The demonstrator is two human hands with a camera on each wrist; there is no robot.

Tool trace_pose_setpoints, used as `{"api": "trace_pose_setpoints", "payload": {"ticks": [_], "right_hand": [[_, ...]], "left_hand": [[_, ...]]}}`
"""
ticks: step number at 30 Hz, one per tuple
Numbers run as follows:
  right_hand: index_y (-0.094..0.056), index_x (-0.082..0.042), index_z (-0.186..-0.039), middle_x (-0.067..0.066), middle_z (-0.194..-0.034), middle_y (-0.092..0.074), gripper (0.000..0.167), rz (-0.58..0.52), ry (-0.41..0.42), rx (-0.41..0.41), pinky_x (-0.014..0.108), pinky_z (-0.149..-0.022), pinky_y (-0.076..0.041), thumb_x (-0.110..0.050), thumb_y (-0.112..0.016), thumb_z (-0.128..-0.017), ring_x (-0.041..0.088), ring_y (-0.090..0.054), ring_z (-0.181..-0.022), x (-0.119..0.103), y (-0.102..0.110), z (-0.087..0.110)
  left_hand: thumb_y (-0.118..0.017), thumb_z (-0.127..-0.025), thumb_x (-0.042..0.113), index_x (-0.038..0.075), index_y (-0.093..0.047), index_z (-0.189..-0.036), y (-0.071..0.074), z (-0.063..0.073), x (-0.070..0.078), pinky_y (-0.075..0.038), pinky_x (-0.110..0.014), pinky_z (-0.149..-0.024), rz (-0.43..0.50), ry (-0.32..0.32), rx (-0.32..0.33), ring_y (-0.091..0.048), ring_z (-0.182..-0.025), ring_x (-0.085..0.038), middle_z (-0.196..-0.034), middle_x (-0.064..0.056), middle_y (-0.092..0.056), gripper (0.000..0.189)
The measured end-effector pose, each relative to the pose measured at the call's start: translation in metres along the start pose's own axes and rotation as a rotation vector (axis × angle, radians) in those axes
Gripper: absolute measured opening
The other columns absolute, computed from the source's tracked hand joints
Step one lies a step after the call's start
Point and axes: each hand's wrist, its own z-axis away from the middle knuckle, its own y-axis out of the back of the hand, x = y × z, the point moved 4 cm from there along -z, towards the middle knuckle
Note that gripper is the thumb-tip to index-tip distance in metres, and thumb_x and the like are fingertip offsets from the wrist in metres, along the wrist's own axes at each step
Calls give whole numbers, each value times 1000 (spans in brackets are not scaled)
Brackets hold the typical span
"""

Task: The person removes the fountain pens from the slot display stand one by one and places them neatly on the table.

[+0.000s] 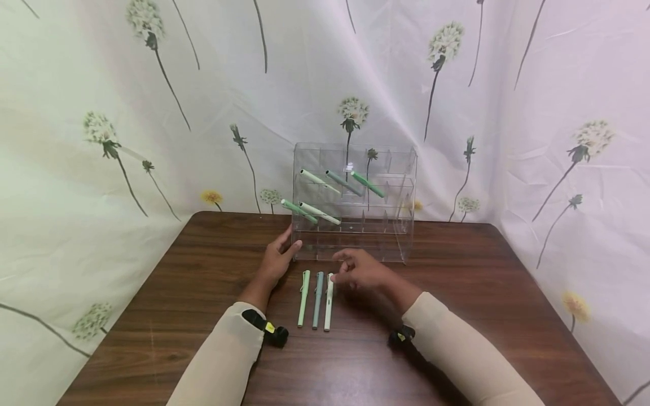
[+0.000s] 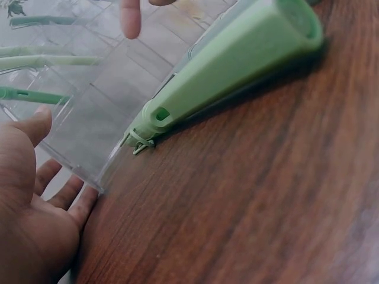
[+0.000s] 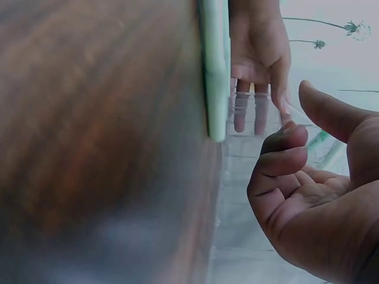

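A clear acrylic rack with stepped tiers stands at the table's back. My left hand rests against its left side, thumb at the front edge and fairly straight fingers along the outer wall. Before the rack lie a light green pen, a grey-blue pen and a pale green pen, side by side. My right hand hovers beside the pale pen's cap end, holding nothing. In the right wrist view its fingers bend loosely and the thumb stands apart; contact with the pen cannot be told.
On the rack's upper tier lean a pale pen, a grey-blue pen and a green pen. Lower left hold a green pen and a pale green pen. A flower-printed curtain surrounds the brown table.
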Motion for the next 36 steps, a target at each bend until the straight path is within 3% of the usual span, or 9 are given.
{"api": "trace_pose_setpoints", "payload": {"ticks": [4, 9, 11, 16, 18, 21, 27, 31, 36], "right_hand": [[-48, 2, -159, 3, -90, -64, 67, -31, -7, 24, 36, -64, -46, -15, -79, -102, 18, -51, -65, -9, 7, 0], [-54, 2, -154, 3, -90, -65, 63, -8, 26, 69, 33, -63, -50, -14, -81, -100, 16, -55, -65, -23, 16, -1], [-55, 2, -153, 4, -90, -66, 62, 7, 48, 86, 33, -62, -52, -14, -81, -100, 16, -56, -63, -28, 19, -3], [-56, 2, -153, 5, -91, -68, 59, 77, 103, 129, 44, -64, -57, -16, -79, -102, 25, -59, -60, -42, 26, -8], [-56, 1, -152, 6, -97, -68, 56, 101, 113, 149, 46, -66, -58, -16, -78, -103, 27, -61, -62, -49, 28, -9], [-58, -2, -152, 9, -108, -67, 53, 88, 119, 176, 40, -65, -56, -18, -76, -105, 25, -62, -66, -59, 30, -12], [-59, -8, -153, 14, -127, -62, 53, 48, 111, 215, 33, -67, -55, -21, -76, -105, 28, -62, -73, -73, 29, -22], [-57, -7, -155, 18, -140, -61, 55, 56, 103, 236, 40, -71, -58, -24, -75, -106, 34, -66, -76, -78, 29, -29], [-60, -10, -153, 18, -150, -60, 51, 73, 96, 288, 50, -79, -63, -28, -74, -107, 26, -69, -77, -82, 30, -41]], "left_hand": [[-66, -112, 25, 19, -33, -173, 0, 0, -1, -35, -57, -132, -4, -5, 3, -32, -166, -37, -180, -11, -31, 69], [-66, -112, 30, 21, -33, -173, 0, 1, -4, -29, -57, -135, -19, 9, -5, -27, -168, -36, -181, -9, -29, 70], [-65, -112, 28, 18, -32, -173, 0, 4, 3, -26, -57, -136, -17, 30, -14, -25, -169, -37, -181, -9, -28, 70], [-64, -113, 23, 15, -31, -173, -1, 5, 6, -20, -57, -138, -7, 50, -14, -20, -170, -36, -182, -9, -27, 70], [-65, -113, 25, 17, -32, -173, -1, 1, -2, -19, -56, -138, -14, 29, -6, -20, -171, -35, -182, -7, -27, 70], [-66, -112, 27, 19, -34, -173, 0, 0, -5, -22, -56, -138, -12, -6, 2, -23, -170, -34, -181, -6, -30, 69], [-67, -111, 28, 19, -37, -172, 1, 0, -4, -25, -55, -137, -17, -27, 16, -27, -169, -34, -180, -7, -33, 69], [-68, -111, 27, 20, -37, -172, 1, 0, -1, -24, -56, -137, -22, -19, 21, -26, -169, -34, -180, -6, -32, 69], [-68, -111, 29, 21, -38, -171, 1, -2, -1, -22, -56, -138, -15, -21, 19, -25, -169, -34, -180, -6, -33, 68]]}}
